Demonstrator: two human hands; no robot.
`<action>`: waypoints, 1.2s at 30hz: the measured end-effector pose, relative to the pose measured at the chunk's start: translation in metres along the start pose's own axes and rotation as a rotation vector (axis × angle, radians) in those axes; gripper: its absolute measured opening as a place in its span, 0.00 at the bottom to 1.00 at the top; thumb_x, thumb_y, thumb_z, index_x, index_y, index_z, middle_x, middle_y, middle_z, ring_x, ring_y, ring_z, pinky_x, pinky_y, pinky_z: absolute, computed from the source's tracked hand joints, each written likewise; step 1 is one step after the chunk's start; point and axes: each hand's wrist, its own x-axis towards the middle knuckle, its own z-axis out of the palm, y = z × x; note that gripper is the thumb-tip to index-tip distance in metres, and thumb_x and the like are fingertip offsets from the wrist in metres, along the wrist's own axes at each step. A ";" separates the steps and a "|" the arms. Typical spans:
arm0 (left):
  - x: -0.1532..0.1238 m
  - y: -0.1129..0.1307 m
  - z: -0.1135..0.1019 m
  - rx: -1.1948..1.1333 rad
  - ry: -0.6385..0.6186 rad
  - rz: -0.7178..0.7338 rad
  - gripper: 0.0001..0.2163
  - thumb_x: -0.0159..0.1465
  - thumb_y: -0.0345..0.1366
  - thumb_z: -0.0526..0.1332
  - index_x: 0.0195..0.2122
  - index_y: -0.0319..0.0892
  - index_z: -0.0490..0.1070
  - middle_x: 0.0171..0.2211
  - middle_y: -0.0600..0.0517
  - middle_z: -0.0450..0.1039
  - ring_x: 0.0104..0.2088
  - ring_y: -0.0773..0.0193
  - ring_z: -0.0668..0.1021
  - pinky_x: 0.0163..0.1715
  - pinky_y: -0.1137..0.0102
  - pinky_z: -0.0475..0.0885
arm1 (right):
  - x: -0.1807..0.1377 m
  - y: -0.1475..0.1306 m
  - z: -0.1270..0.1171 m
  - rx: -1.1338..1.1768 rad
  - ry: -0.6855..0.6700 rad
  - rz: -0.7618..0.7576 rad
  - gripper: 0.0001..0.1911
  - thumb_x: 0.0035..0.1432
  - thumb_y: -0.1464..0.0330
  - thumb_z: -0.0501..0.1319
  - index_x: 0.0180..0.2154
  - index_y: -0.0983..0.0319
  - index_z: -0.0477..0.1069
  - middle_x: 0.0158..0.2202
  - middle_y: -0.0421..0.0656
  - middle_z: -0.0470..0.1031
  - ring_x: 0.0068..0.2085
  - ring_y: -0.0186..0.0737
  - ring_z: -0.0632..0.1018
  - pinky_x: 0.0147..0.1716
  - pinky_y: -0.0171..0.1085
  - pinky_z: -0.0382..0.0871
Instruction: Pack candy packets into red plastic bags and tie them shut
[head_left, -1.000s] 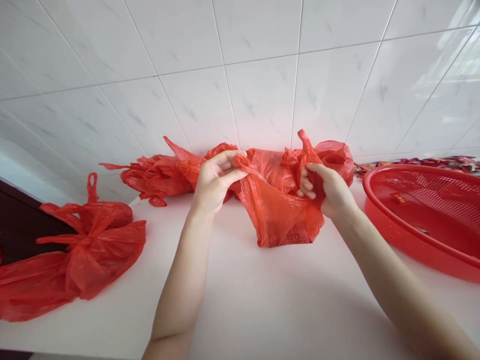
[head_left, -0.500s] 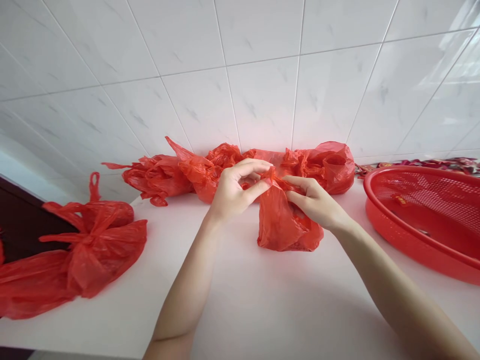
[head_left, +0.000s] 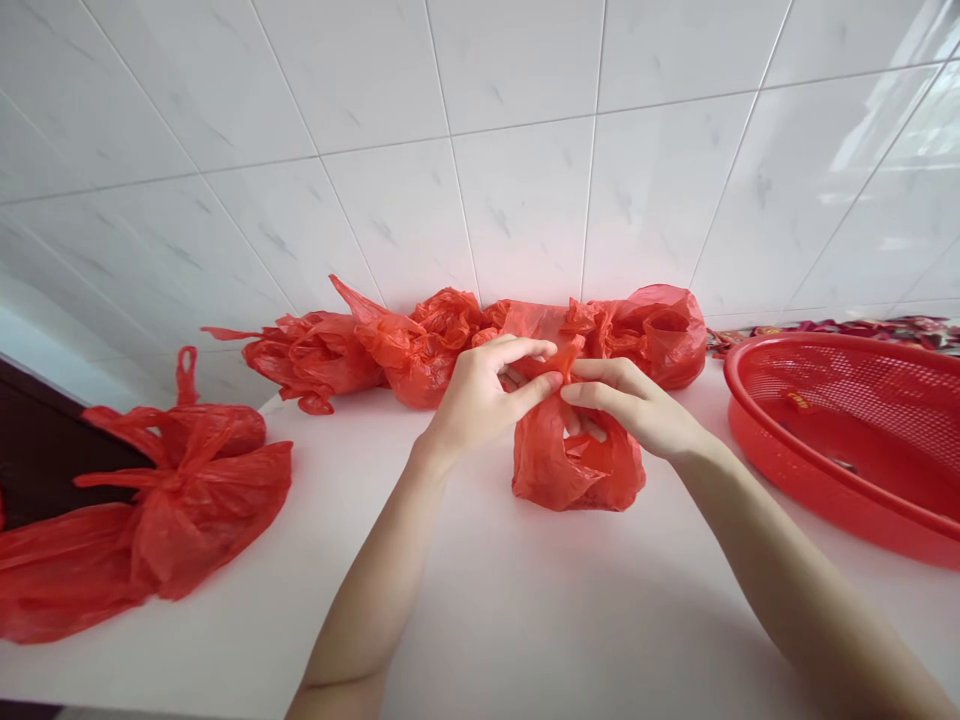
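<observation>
A small red plastic bag [head_left: 571,468] stands on the white counter [head_left: 525,600] in the middle of the view. My left hand [head_left: 480,395] pinches the top of this bag between thumb and fingers. My right hand [head_left: 637,405] grips the same bunched top from the other side, fingertips almost touching the left hand's. What is inside the bag is hidden.
More red plastic bags [head_left: 420,340] lie in a row along the tiled wall behind. Tied red bags [head_left: 172,490] sit at the counter's left edge. A red mesh basket [head_left: 847,430] stands at the right, with colourful wrappers [head_left: 862,327] behind it.
The bag's mouth was held wide apart a second ago. Both hands have come together at the middle, gathering the top shut, and the bag now sits bunched and narrower.
</observation>
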 end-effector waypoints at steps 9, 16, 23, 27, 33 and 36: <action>-0.003 0.008 0.001 0.032 0.036 0.081 0.14 0.62 0.38 0.69 0.49 0.44 0.78 0.46 0.47 0.79 0.47 0.56 0.80 0.46 0.64 0.77 | 0.004 0.006 0.005 0.086 0.238 0.036 0.31 0.62 0.49 0.64 0.15 0.61 0.62 0.14 0.36 0.63 0.17 0.29 0.64 0.18 0.33 0.58; -0.008 0.017 0.012 0.163 0.138 0.268 0.14 0.60 0.34 0.71 0.48 0.47 0.77 0.43 0.50 0.77 0.45 0.59 0.79 0.47 0.64 0.76 | 0.005 0.007 0.008 0.081 0.326 0.048 0.32 0.59 0.49 0.66 0.15 0.60 0.59 0.14 0.35 0.59 0.17 0.28 0.61 0.15 0.33 0.53; -0.009 0.010 0.019 0.243 0.004 0.187 0.14 0.63 0.29 0.65 0.50 0.46 0.77 0.40 0.51 0.75 0.39 0.63 0.78 0.40 0.68 0.75 | 0.003 0.004 -0.005 0.016 0.196 0.110 0.27 0.61 0.53 0.65 0.16 0.62 0.67 0.16 0.38 0.68 0.20 0.30 0.67 0.18 0.32 0.60; -0.007 0.004 0.019 0.243 -0.038 0.133 0.09 0.65 0.29 0.60 0.42 0.42 0.79 0.34 0.52 0.72 0.32 0.65 0.75 0.32 0.70 0.70 | -0.003 -0.001 -0.019 -0.055 0.048 0.082 0.11 0.55 0.65 0.69 0.24 0.61 0.74 0.21 0.36 0.71 0.24 0.31 0.69 0.22 0.32 0.62; -0.004 0.007 0.019 0.265 -0.041 0.054 0.15 0.66 0.31 0.55 0.20 0.43 0.62 0.24 0.54 0.61 0.25 0.66 0.66 0.26 0.68 0.62 | -0.004 0.004 -0.022 -0.304 0.156 -0.027 0.09 0.49 0.76 0.66 0.32 0.59 0.80 0.29 0.39 0.78 0.30 0.38 0.75 0.29 0.36 0.69; -0.003 0.009 0.017 0.228 -0.084 0.006 0.18 0.64 0.31 0.55 0.17 0.43 0.53 0.20 0.55 0.57 0.22 0.66 0.63 0.24 0.67 0.58 | -0.002 0.009 -0.019 -0.427 0.290 -0.207 0.14 0.47 0.79 0.61 0.32 0.57 0.79 0.32 0.40 0.80 0.34 0.42 0.77 0.33 0.39 0.71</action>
